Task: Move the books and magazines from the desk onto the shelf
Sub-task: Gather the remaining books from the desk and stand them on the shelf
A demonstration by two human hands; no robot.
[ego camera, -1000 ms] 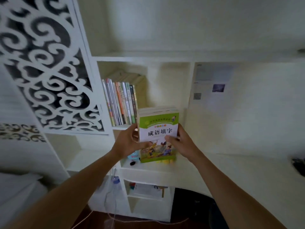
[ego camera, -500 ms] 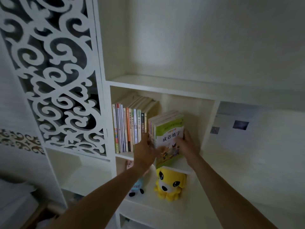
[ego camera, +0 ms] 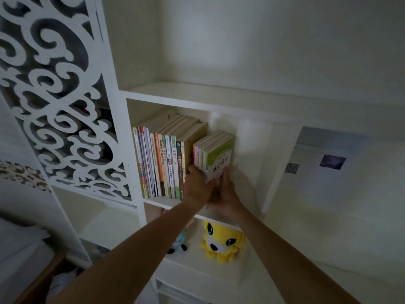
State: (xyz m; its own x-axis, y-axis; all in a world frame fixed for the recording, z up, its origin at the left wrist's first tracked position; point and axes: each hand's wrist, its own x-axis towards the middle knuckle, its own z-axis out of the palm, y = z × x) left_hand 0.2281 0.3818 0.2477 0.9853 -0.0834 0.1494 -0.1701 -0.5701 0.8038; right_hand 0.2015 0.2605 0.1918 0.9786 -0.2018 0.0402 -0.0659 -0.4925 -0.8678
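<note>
Dim room, plain pale wall, white scrollwork panel, yellow plush toy in lower cubby

Two hands, the left hand and the right hand, were in view. Two plush toys sat below: one yellow toy and one blue toy. About thirteen shelved books stood upright, beside a held stack of books numbering roughly six.

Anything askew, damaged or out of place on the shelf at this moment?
Only the bundle of books held between the left hand and right hand: it leans right, apart from the upright row of books in the shelf compartment. No damage shows.
</note>
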